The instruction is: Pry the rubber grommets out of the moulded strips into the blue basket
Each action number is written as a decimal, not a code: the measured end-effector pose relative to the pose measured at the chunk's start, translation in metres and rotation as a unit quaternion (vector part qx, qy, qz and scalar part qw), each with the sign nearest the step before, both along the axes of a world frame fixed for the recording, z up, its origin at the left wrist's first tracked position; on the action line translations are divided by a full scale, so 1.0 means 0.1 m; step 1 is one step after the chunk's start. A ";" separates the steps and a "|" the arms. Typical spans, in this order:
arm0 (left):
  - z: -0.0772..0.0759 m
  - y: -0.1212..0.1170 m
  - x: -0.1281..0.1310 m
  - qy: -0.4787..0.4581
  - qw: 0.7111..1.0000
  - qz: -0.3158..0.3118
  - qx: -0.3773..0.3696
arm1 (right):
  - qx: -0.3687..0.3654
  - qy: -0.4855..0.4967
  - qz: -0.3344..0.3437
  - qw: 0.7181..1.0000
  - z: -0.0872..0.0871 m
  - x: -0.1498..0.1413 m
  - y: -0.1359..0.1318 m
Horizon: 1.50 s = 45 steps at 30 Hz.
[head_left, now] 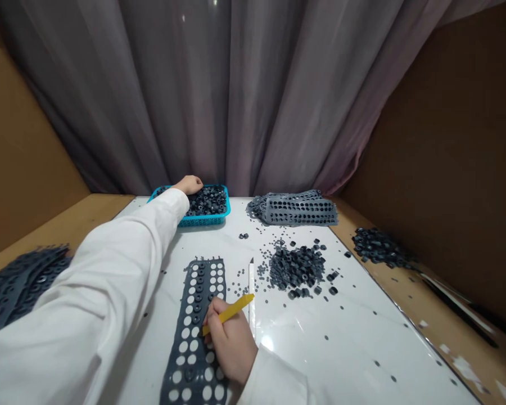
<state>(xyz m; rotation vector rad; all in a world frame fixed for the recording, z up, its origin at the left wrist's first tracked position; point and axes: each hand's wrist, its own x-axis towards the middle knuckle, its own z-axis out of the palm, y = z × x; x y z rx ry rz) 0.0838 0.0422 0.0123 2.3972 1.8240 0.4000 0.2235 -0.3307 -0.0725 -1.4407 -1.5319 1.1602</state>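
My left hand (pixel 188 184) is over the rim of a blue plastic basket (pixel 202 220), its fingers curled together; whether they hold anything is hidden. Small black ring-shaped rubber pieces (pixel 211 199) fill the basket. In my right hand (pixel 231 343) is a yellow stick-like tool (pixel 238 306), gripped like a pen and tilted, one end down at a dark rubber sheet (pixel 177 337). Many round holes run through this sheet in rows, and several ring pieces still sit in it. The right hand rests over the sheet's right edge.
A heap of black pieces (pixel 297 267) lies right of centre, with small discs scattered around. Behind it are stacked perforated sheets (pixel 301 208). A white strip with a dark pointed tip (pixel 252 281) lies beside the sheet. More sheets (pixel 21 287) lie left; another heap (pixel 379 247) lies right.
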 end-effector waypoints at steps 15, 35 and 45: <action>0.00 0.06 0.01 0.001 1.000 -0.008 -0.021 | 0.007 -0.012 -0.004 1.000 -0.01 0.00 0.00; -0.05 -0.07 0.06 0.049 0.998 0.026 -0.011 | 0.007 -0.020 0.001 1.000 0.04 -0.01 0.00; -0.07 -0.07 0.01 0.080 0.996 0.031 0.000 | 0.017 -0.033 0.003 0.999 0.01 -0.01 0.02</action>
